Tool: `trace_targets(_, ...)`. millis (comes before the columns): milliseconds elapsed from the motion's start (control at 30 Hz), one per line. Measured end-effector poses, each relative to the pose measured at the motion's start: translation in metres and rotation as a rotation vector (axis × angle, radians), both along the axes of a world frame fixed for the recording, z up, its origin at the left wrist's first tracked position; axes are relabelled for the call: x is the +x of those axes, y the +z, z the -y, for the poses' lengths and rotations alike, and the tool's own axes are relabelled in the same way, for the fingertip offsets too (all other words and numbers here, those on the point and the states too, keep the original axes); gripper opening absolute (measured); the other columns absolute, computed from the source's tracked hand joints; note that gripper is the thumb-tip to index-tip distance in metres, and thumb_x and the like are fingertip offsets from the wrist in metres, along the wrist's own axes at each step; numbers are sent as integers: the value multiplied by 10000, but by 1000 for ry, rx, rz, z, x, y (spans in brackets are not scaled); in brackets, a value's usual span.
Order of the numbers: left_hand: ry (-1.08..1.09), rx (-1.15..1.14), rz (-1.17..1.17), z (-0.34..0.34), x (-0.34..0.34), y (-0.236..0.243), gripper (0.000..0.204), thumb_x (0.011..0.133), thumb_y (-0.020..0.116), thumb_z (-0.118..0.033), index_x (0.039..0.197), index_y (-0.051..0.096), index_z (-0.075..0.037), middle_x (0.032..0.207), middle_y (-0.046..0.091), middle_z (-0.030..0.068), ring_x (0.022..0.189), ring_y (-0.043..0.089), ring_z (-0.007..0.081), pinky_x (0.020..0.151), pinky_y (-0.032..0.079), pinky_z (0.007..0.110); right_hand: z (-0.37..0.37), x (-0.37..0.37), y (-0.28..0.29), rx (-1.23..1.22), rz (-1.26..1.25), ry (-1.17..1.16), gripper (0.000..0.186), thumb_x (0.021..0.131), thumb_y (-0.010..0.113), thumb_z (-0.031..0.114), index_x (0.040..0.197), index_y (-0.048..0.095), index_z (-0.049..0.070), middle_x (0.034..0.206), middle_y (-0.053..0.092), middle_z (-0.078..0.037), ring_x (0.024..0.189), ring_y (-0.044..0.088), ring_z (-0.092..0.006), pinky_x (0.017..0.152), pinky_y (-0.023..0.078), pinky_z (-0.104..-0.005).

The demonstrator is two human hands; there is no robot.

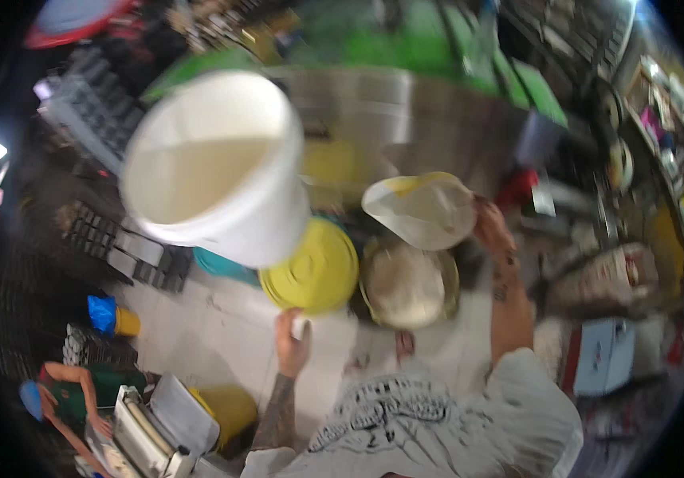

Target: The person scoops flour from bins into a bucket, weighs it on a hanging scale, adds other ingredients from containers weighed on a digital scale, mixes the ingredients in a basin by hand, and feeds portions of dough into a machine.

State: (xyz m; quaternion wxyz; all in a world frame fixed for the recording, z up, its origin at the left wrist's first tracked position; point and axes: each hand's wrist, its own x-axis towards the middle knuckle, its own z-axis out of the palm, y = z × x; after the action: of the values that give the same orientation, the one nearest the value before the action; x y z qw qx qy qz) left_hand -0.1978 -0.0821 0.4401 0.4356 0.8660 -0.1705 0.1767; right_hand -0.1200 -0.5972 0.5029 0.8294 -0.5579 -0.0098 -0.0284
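Observation:
My right hand [492, 227] grips a white scoop jug [418, 209] with a yellowish rim, held over an open container [406, 287] with pale, cream-coloured contents. My left hand [292, 342], fingers loosely apart and holding nothing, is just below a round yellow lid [308, 267]. Above that lid is a large white bucket [254, 223] partly filled with pale contents; what supports it is hidden. A teal item [218, 263] shows behind the yellow lid.
A stainless steel machine with green parts [382, 103] stands ahead. At lower left a co-worker [67, 398] bends by a roller machine [147, 426] and a yellow bin [222, 410]. Dark stacked crates [95, 231] line the left. Sacks [605, 279] and a pale box [601, 358] are at right.

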Motion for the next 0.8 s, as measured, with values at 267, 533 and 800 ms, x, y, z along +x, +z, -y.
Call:
trace_targets(267,-30,161,-733,23,-50,-21,286,917,632,-65,1190,602,13,1166,618,186,1106,580,344,976,451,409,-73,-57,-340,-115,-876,-267,335,921,671,381,1012,597,68,757,553,-12,572,495,-145,501,443,-358)
trace_targets(533,186,152,-1159,11,-100,-68,299,944,634,-136,1204,605,7,1127,620,192,1075,589,342,952,457,408,12,85,-543,-95,-1412,-527,568,945,558,482,1247,538,1,931,664,-85,794,616,-296,744,483,-506)
trace_targets(800,543,116,-1435,7,-215,-85,390,956,667,-281,1243,601,-26,1202,631,131,1086,604,256,947,465,403,-12,110,-529,-1403,-497,449,774,768,700,425,1386,430,44,1034,691,-214,989,636,-387,917,360,-546)
